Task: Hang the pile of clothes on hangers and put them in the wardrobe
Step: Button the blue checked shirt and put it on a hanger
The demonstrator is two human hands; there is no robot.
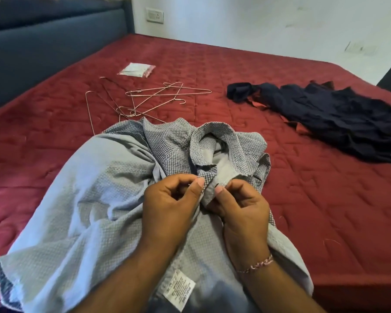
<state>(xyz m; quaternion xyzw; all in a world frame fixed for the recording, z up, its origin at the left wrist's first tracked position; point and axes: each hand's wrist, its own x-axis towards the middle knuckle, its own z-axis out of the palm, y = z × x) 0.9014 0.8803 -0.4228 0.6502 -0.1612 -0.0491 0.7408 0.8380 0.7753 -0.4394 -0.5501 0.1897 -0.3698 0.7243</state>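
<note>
- Nearest the lens, a white care label sits at 6 o'clock, sewn to the inside-out grey shirt that spreads across the near half of the bed from 7 to 12 o'clock.
- Both hands meet at the centre on the shirt's front edge just below its collar.
- Left hand has its fingers curled, thumb and forefinger pinching a fold of the checked fabric.
- Right hand pinches the facing fold the same way, thumb tip close to the left thumb; a thin bracelet circles its wrist.
- Wire hangers lie in a loose tangle at 11 o'clock, just beyond the shirt, some crossing one another.
- Small clear packet rests farther out at 11 o'clock, apart from the hangers.
- Dark navy garment lies crumpled at 2 o'clock, well apart from the shirt.
- Red quilted mattress carries everything; a blue headboard stands at 10 o'clock and a wall socket at 12.
</note>
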